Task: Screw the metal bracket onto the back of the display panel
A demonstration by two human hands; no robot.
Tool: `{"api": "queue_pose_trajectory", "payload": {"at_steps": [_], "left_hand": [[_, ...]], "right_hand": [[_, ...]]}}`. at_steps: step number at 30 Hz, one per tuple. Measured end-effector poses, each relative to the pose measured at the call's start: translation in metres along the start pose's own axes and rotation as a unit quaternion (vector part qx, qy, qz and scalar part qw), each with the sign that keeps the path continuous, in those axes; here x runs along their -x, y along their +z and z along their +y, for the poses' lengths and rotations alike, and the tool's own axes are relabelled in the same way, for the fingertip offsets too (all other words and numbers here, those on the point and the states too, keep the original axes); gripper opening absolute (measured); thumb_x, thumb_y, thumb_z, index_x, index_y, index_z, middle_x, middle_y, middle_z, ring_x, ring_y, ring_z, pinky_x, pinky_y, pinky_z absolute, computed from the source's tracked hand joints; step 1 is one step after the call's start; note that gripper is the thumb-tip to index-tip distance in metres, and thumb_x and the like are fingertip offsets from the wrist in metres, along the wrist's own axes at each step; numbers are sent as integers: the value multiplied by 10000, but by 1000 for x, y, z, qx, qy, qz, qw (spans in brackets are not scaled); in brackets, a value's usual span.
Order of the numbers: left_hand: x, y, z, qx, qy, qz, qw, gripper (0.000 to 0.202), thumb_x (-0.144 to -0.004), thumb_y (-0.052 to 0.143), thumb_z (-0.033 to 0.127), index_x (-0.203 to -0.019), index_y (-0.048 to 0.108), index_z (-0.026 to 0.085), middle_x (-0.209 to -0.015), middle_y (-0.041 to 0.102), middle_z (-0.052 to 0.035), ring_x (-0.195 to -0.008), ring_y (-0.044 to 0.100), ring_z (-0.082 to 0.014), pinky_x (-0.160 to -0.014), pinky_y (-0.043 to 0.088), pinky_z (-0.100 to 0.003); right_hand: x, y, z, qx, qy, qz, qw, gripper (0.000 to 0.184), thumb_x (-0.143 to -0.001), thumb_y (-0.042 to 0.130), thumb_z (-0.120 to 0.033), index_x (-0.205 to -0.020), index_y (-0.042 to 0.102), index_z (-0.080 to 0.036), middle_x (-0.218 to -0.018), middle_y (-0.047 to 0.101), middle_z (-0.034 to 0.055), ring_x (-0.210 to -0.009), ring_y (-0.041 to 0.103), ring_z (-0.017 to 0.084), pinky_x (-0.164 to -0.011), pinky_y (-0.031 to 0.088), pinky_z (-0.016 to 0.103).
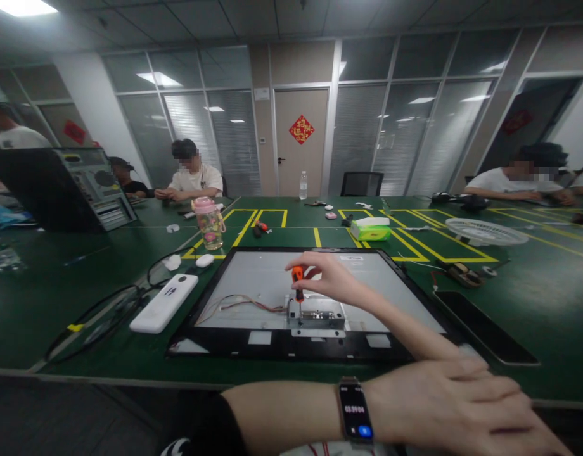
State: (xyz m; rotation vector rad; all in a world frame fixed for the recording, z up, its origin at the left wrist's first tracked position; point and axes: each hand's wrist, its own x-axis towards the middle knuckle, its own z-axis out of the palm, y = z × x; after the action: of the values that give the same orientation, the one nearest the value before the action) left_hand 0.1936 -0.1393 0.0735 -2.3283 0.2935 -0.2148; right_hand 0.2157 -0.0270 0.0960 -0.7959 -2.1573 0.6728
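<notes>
A flat screen panel (253,275) lies face down on the green table, its grey metal back framed in black. My right hand (327,275) is closed on an orange-handled screwdriver (298,276), held upright. Its tip meets a small metal box (316,314) near the panel's front edge. Thin coloured wires (244,304) run left from that box. My left forearm crosses low in front of me and wears a black smart band (354,410). My left hand (462,408) lies flat with its fingers stretched out, resting over my right forearm at the table's front edge.
A white power strip (164,303) and looped black cables (106,310) lie left of the panel. Behind stand a pink-lidded bottle (208,221), a green tissue box (370,229) and a white fan (481,231). An open computer case (82,187) stands far left. Several people sit around the table.
</notes>
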Motion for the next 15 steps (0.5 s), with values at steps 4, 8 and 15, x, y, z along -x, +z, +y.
{"api": "queue_pose_trajectory", "payload": {"at_steps": [4, 8, 15], "left_hand": [[34, 30, 11, 78, -69, 135, 985, 267, -1002, 429, 194, -1028, 692, 230, -1173, 675, -35, -1134, 563, -184, -979, 418, -307], [74, 44, 16, 90, -128, 165, 974, 213, -958, 500, 189, -880, 695, 154, -885, 686, -56, -808, 605, -175, -742, 464, -293], [100, 38, 2, 101, -101, 65, 988, 208, -934, 517, 111, -772, 645, 131, -683, 575, -26, -674, 575, -158, -634, 397, -288]], "right_hand": [[23, 10, 21, -91, 15, 102, 990, 366, -929, 515, -349, -1248, 615, -200, -1027, 694, 89, -889, 680, 185, -806, 580, 359], [33, 12, 26, -183, 25, 124, 975, 364, -951, 490, -398, -1238, 628, -223, -1088, 706, 98, -943, 697, 211, -850, 573, 399], [38, 18, 22, -140, -2, 210, 968, 176, -848, 671, -353, -960, 744, -239, -900, 667, 57, -843, 654, 203, -757, 551, 345]]}}
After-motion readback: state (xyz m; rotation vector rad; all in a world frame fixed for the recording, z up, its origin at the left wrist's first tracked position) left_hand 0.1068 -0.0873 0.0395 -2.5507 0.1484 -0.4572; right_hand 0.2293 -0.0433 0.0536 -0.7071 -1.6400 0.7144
